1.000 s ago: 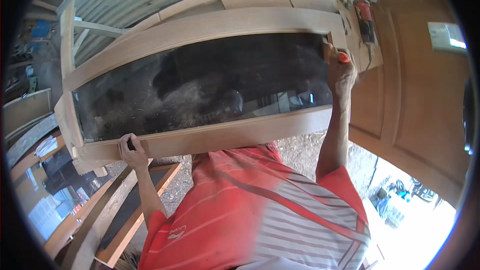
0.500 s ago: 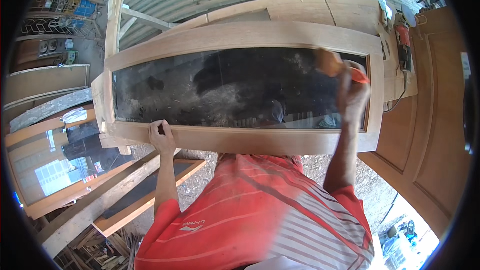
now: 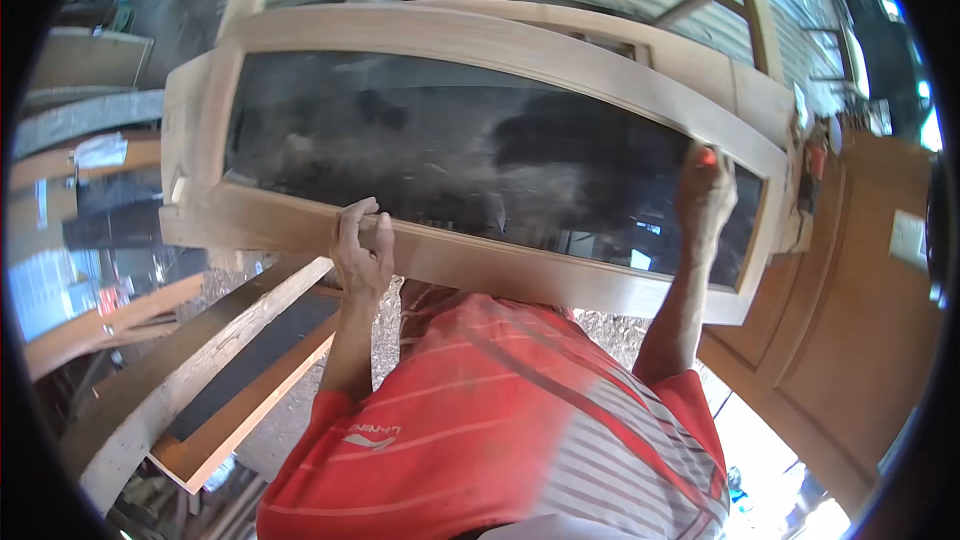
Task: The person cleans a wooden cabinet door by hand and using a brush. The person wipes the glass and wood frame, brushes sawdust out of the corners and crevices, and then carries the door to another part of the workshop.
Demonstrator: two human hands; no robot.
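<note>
A small pale rectangular label (image 3: 907, 238) sits on the brown wooden door (image 3: 850, 340) at the far right. The wooden frame with its dark glass panel (image 3: 480, 155) lies across the middle of the view, and since half a second ago it has swung so that its left end appears larger and lower. The left hand (image 3: 362, 250) curls closed over the frame's near rail. The right hand (image 3: 703, 190), arm raised, presses a small orange thing (image 3: 707, 155) against the glass; its grip cannot be made out.
</note>
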